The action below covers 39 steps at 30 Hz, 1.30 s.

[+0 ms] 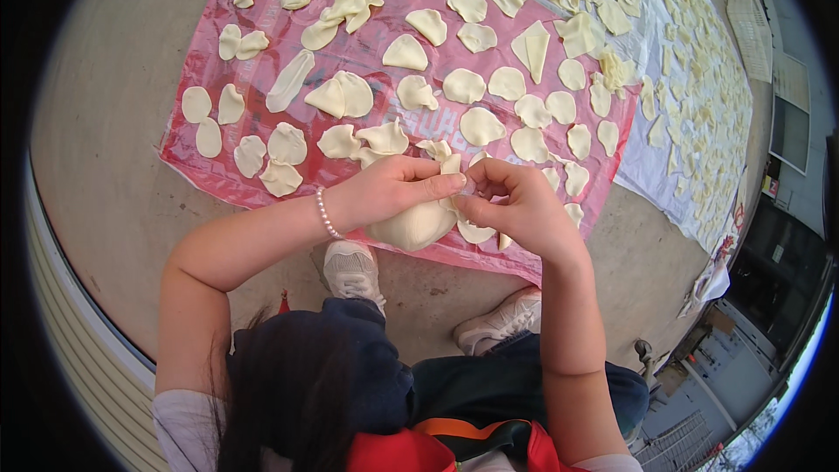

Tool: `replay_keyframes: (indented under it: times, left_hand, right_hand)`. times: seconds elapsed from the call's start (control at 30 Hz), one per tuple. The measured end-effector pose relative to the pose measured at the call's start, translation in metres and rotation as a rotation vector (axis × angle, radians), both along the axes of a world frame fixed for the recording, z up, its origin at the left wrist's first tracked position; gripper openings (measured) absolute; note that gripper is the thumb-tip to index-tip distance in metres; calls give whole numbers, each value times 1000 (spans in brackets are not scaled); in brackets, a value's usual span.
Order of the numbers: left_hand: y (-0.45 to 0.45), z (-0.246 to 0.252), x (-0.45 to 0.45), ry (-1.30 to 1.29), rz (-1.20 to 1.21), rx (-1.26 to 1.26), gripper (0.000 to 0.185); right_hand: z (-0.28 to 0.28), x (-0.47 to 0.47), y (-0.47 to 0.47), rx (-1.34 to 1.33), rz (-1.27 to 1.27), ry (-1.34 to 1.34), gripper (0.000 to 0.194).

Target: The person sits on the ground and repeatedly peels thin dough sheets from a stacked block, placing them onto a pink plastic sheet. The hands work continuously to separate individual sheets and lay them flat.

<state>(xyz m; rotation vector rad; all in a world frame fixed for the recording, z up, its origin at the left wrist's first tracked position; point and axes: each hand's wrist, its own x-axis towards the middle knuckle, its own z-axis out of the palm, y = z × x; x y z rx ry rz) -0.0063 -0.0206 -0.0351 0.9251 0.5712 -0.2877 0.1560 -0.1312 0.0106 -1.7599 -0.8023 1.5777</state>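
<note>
My left hand (400, 193), with a beaded bracelet at the wrist, holds a large lump of pale dough (414, 226) hanging below its fingers. Thumb and fingertips pinch the upper part of the lump. Close against it, my right hand (511, 200) has its thumb and forefinger closed on a small thin piece, whose nature is hard to tell. Flat pale dough pieces (482, 126) lie spread under and beyond the hands on a red printed plastic sheet (249, 105). Some pieces overlap or are folded.
To the right, a whitish sheet (645, 170) bears many smaller pale pieces. A white plastic crate (749, 29) stands at the far right. My shoes (354, 275) are on the concrete floor (124, 144) at the sheet's near edge. A ribbed light panel (72, 367) runs along the lower left.
</note>
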Motion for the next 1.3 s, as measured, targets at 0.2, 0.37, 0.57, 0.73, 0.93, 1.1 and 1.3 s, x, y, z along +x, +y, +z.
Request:
replay_keyframes:
  times: [0.2, 0.37, 0.57, 0.73, 0.93, 1.1, 1.3]
  left_hand:
    - [3, 3, -7, -39, -54, -30, 32]
    - [2, 1, -6, 21, -99, -3, 29]
    - [2, 4, -12, -24, -12, -168, 29]
    - [8, 0, -13, -49, -40, -149, 33]
    - [4, 2, -15, -69, -4, -253, 38]
    - [8, -3, -22, -15, 66, -365, 40]
    - [16, -12, -17, 69, 202, -403, 36]
  right_hand:
    - [-1, 9, -5, -50, -355, 311, 16]
    - [-3, -4, -11, 14, -198, 293, 19]
    - [-16, 11, -15, 23, -350, 214, 21]
    - [-16, 12, -19, 16, -446, 227, 23]
    - [-36, -2, -18, -118, -260, 415, 26]
    - [-61, 23, -28, -97, -565, 165, 18]
    - [-99, 67, 4, 48, -695, 39, 26]
